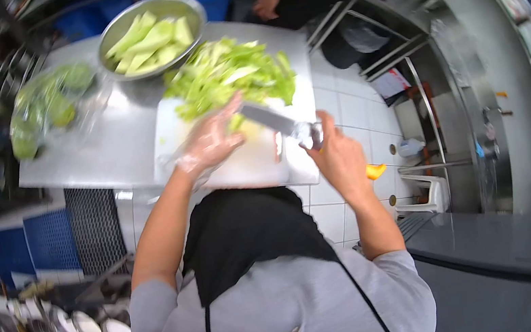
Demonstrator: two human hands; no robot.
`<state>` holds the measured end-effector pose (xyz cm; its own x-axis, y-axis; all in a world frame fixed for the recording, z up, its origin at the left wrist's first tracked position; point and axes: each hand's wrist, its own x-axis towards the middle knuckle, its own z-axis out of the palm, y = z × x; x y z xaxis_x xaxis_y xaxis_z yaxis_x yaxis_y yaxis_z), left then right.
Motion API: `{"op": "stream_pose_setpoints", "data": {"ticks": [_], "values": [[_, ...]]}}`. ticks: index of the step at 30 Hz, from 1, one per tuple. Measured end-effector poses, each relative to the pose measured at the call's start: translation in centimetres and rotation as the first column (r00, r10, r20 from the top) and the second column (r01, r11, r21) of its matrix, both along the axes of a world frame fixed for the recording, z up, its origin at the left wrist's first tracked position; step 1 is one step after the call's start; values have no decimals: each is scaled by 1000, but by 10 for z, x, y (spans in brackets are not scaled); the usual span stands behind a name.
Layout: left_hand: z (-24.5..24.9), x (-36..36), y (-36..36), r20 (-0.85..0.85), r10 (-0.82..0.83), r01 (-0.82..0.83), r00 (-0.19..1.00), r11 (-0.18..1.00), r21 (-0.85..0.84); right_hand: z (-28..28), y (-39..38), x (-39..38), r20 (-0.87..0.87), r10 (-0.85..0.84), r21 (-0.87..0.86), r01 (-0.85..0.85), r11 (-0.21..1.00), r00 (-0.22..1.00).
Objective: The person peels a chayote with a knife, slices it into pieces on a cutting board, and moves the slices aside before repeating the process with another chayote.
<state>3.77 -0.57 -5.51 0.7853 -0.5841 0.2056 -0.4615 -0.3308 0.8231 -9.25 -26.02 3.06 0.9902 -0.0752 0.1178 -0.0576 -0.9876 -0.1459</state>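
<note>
Currently we have the knife (269,119) in our right hand (340,153), its fingers wrapped about the handle end, the blade pointing left over the board (245,167). Our gloved left hand (212,138) is at the blade's tip, thumb apart from the fingers; with the blur, we cannot tell whether it grips the green bit (236,123) between them. Cut greens (237,68) lie heaped at the board's far side. Beyond, to the left, we see the bowl (119,23) of bigger pieces (151,42), then the bag (54,105) of green produce on the table (93,161).
</note>
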Motion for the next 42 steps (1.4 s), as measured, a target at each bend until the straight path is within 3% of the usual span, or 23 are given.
{"op": "stream_pose_setpoints", "data": {"ticks": [1, 3, 4, 6, 8, 9, 11, 13, 14, 15, 16, 18, 21, 24, 29, 33, 35, 37, 42], "values": [[-10, 8, 5, 6, 3, -3, 1000, 1000, -18, 3, -3, -6, -14, -13, -13, 13, 1000, 1000], [-20, 18, 14, -207, 54, -74, 977, 993, -93, 6, -11, -18, -84, -45, 30, 48, 998, 995], [-17, 19, 15, -422, 89, -184, 902, 965, -188, 1, -16, -23, -86, -58, 94, 66, 993, 995], [-9, 19, 21, -795, 82, -454, 602, 853, -256, -2, -19, -26, -111, -90, 223, 113, 968, 990], [-23, 23, 24, -876, -133, -629, 463, 646, -431, -7, -15, -29, -175, -121, 344, 176, 922, 977], [-31, 21, 30, -882, -245, -723, 402, 506, -470, -10, -11, -30, -196, -128, 397, 198, 896, 972], [-12, 2, 23, -802, -164, -708, 574, 394, -587, -17, -2, -28, -238, -122, 499, 229, 836, 964], [-10, 3, 16, -792, -335, -758, 511, 260, -599, -23, 8, -29, -240, -130, 544, 244, 803, 962], [-27, 15, 22, -748, -542, -819, 383, 176, -547, -35, 9, -31, -187, -119, 666, 215, 714, 975], [-44, 12, 21, -789, -422, -836, 446, 119, -536, -53, 4, -28, -150, -75, 689, 159, 707, 986], [-41, 13, 23, -759, -452, -810, 469, 122, -573, -49, 10, -26, -212, -52, 718, 192, 669, 976], [-38, 12, 36, -686, -607, -769, 401, 185, -612, -37, 22, -20, -224, -36, 671, 181, 719, 974], [-31, 5, 37, -754, -528, -834, 392, 143, -533, -52, 21, -15, -175, 9, 713, 120, 691, 985], [-11, 3, 29, -807, -449, -919, 384, -101, -382, -55, 23, -9, -203, 32, 744, 133, 655, 979], [18, -11, 39, -832, -390, -913, 394, -64, -403, -52, 34, -5, -139, 98, 776, 47, 629, 985], [21, -12, 38, -813, -336, -868, 476, -32, -496, -40, 45, -5, -235, 68, 670, 112, 734, 970], [33, -11, 35, -811, -289, -850, 508, -16, -526, -26, 51, -8, -222, 103, 614, 56, 788, 970], [23, 0, 37, -829, -295, -873, 476, -41, -487, -24, 52, -12, -184, 140, 649, 13, 761, 973], [32, 2, 31, -851, -257, -888, 459, -98, -449, -31, 47, -24, -67, 220, 432, -170, 886, 973]]}}
